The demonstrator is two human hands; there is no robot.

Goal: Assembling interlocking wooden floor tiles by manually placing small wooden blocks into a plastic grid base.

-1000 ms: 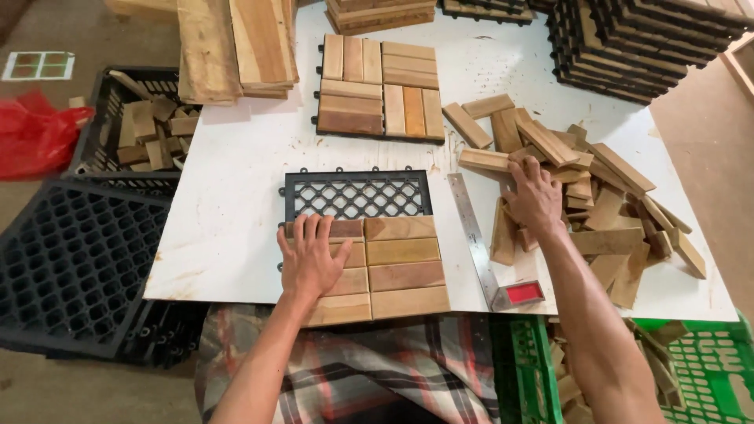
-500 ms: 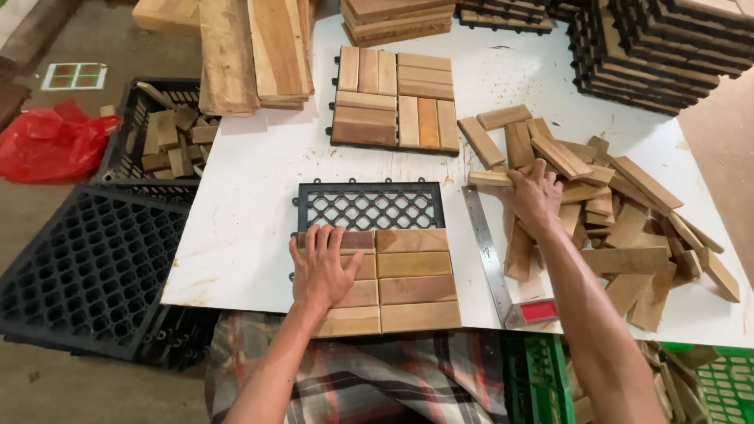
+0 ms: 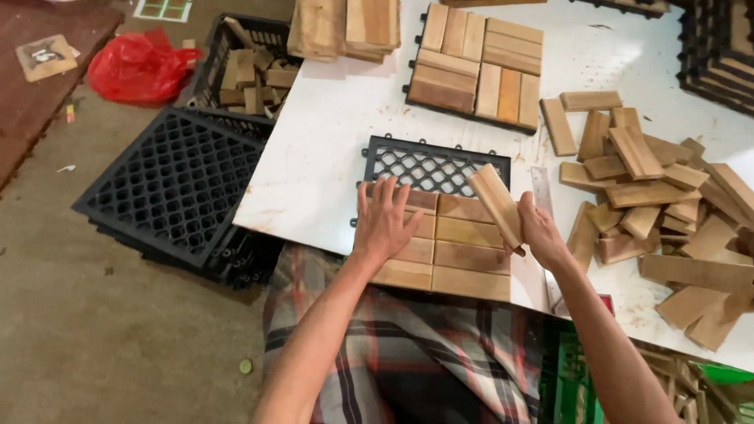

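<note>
Fingers of right hand point(image 3: 540, 232) hidden behind wooden slat point(image 3: 496, 206).

Tan wooden slats point(image 3: 440, 255), black lattice grid point(image 3: 428, 166), white table point(image 3: 330, 133).

A small woodworking workshop, set up for assembling wooden deck tiles by hand. Shown by a white worktable point(image 3: 330, 149) scuffed and stained, a loose heap of short wooden slats point(image 3: 660, 212) on one side, a finished slatted tile point(image 3: 477, 72) farther back, and a half-filled tile point(image 3: 440, 235) on a black plastic grid base. Also by stacks of black grid bases point(image 3: 169, 184) on a bare concrete floor point(image 3: 94, 330), a black crate of offcuts point(image 3: 245, 74), stacked planks point(image 3: 345, 27), and a metal ruler point(image 3: 542, 196).
</note>
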